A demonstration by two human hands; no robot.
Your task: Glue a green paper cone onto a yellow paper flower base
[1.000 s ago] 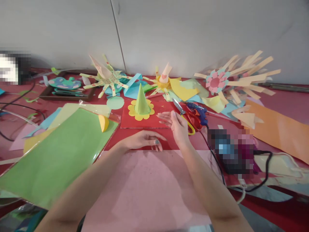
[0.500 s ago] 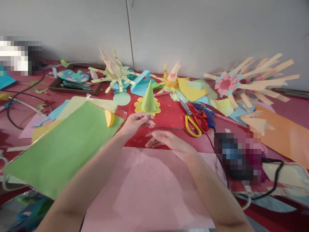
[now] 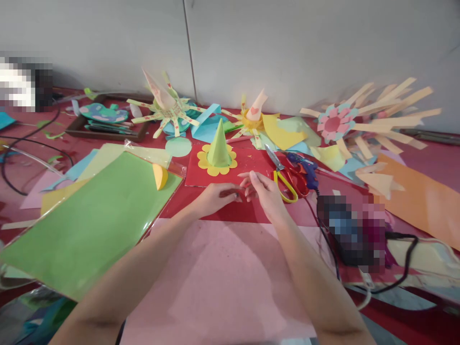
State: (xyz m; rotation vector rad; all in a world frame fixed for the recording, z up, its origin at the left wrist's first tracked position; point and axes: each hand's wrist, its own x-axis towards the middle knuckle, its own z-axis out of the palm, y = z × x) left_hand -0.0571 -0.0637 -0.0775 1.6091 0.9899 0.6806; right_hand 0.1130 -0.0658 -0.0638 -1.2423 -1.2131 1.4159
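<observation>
My left hand [image 3: 217, 197] hovers above the red board's near edge, its fingers loosely curved and apart with nothing visible in them. Close by on its right, fingertips almost meeting it, is my right hand [image 3: 265, 190], fingers also bent and spread, no object showing. Just beyond them a light green paper cone [image 3: 220, 146] stands upright on a yellow scalloped paper flower [image 3: 218, 168], which lies on the red board [image 3: 196, 178]. Scissors [image 3: 283, 184] with yellow and red handles rest beside my right hand, near a blue glue gun [image 3: 307, 170].
A pack of green paper [image 3: 89, 225] lies left, with a folded yellow paper piece [image 3: 160, 176] on it. Pink paper [image 3: 223, 282] spreads in front of me. Paper-strip crafts [image 3: 168, 112] line the wall. Orange paper [image 3: 424, 196] and a black cable [image 3: 409, 261] are on the right.
My right hand has risen and turned, moving away from me and slightly right. My left hand has come a little nearer to me. The cone and flower stay on the board.
</observation>
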